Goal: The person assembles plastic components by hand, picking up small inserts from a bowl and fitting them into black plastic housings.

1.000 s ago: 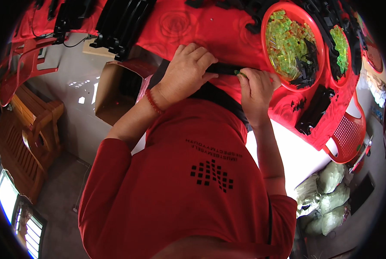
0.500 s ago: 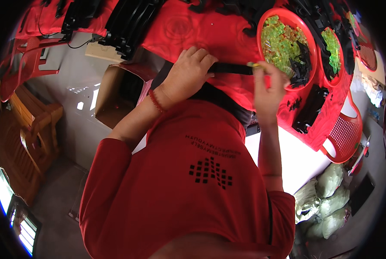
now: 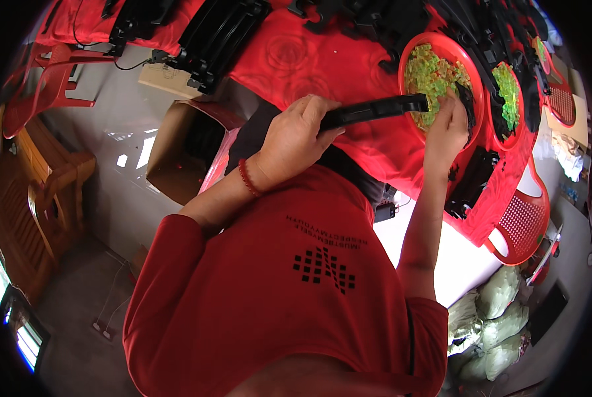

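Evidently, the left hand (image 3: 300, 132), near the centre of the frame, holds a long, slightly curved black plastic bar (image 3: 378, 110); its grip is pinching one end between thumb and fingers. The bar extends rightward, its free end overlapping the left part of a round red plastic tub (image 3: 402, 79) at upper right. The right hand (image 3: 448, 126) is at that tub, fingers down among small translucent yellow-green pieces (image 3: 428, 76); whether its grip pinches any cannot be told, the fingertips being obscured. Small black plastic pieces (image 3: 467, 102) lie along the tub's right side. A second red tub (image 3: 520, 112), just beside it to the right, contains similar green pieces. Both tubs stand on a desk (image 3: 286, 63) covered with red rose-patterned cloth. Ribbed black plastic parts (image 3: 222, 36) lie at upper left; an uncovered brown cardboard box (image 3: 167, 159) sits below them.
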Tool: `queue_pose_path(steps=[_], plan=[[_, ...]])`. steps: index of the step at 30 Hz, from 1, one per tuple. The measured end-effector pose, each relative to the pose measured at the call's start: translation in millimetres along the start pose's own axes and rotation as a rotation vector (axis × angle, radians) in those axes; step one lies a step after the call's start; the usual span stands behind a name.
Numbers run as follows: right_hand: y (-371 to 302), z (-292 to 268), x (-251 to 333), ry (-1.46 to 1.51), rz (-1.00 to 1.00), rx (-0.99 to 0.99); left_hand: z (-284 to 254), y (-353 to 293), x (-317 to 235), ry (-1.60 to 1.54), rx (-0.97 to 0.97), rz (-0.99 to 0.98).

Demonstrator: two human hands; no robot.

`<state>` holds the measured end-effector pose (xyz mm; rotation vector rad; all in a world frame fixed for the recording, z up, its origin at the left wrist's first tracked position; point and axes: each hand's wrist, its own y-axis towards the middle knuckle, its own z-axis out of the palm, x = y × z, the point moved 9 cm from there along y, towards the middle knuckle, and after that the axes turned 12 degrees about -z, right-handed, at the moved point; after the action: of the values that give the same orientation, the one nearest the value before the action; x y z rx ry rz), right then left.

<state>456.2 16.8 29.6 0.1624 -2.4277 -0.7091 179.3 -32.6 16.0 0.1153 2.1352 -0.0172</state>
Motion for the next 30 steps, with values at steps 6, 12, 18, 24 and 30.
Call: queue_pose_path(steps=[6,12,18,24,30], plan=[[-8.2,10.2,49.4,0.348,0.250,0.097,9.4,-0.8,-4.4,-0.020,0.025,0.007],[-6.0,17.0,49.8,0.372,0.229,0.131,45.3,-7.0,14.3,-0.722,0.541,-0.454],[-5.4,25.7,66.9,0.471,0.180,0.131,87.4,-30.8,20.2,-1.328,0.965,-0.775],[-15.4,6.6,101.4,0.244,-0.027,0.137,89.4,-23.7,25.7,-1.572,0.845,-0.808],[-34.0,14.5,114.8,0.322,-0.060,0.241,87.9,-18.4,30.6,-1.655,0.758,-0.839]])
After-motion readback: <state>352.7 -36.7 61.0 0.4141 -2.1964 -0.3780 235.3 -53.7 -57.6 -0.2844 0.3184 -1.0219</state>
